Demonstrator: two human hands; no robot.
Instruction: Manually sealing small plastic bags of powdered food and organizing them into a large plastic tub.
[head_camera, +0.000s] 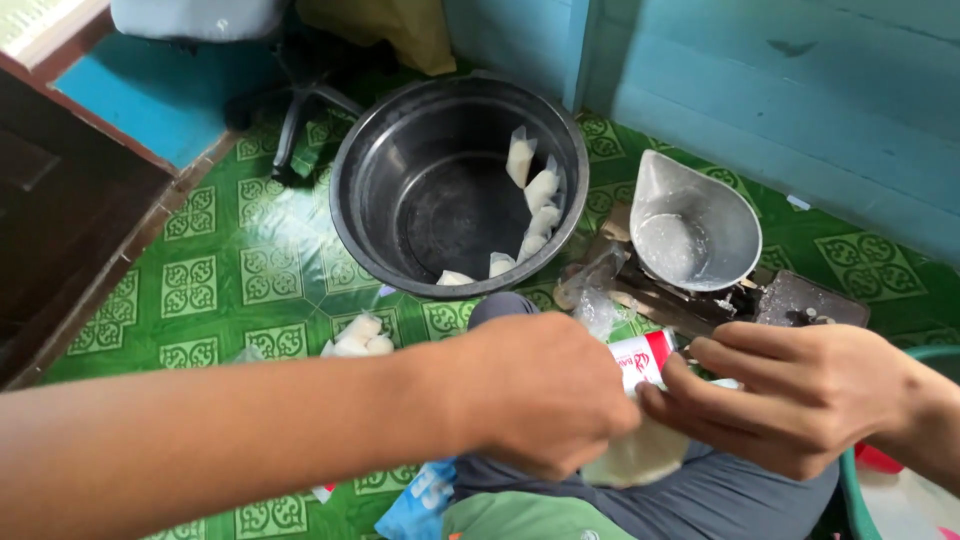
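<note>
Pale and soft, the small clear plastic bag of white powder shows only in part: the left hand covers its top, and how its mouth is gathered cannot be made out. A red-and-white printed wrapper peeks out between the two hands, mostly hidden. At the right edge a green plastic rim is cut off by the frame, and a blue printed packet at the bottom is half out of view.

Green patterned vinyl flooring covers the ground, meeting a blue painted wooden wall behind. A large black round plastic basin stands on the floor with several small filled white sachets leaning along its inner right wall. Just right of it sits a grey metal scoop pan on a dark balance scale. A few more sachets lie loose on the floor near the left forearm.

Over the grey-trousered lap, the left hand is curled closed, fingers pressed down on the bag's top. The right hand meets it from the right, fingers drawn together and pinching the same bag at its upper edge.
</note>
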